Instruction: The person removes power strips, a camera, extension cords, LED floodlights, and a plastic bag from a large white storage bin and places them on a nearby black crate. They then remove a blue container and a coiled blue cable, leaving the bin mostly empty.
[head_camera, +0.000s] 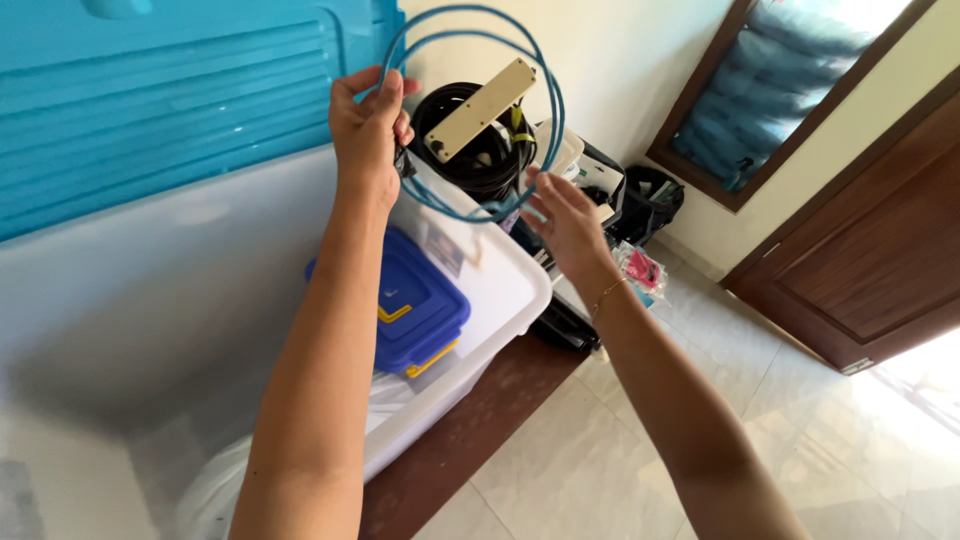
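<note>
The left hand (368, 125) holds a coiled blue cable (478, 110) aloft, fingers pinching the loops at their left side. The right hand (565, 222) touches the coil's lower edge with fingers spread. Below both hands stands a clear storage bin (500, 290) containing a blue lidded box (420, 305).

Two bare forearms, no sleeves, thin gold chain bracelet (607, 291) on right wrist
</note>
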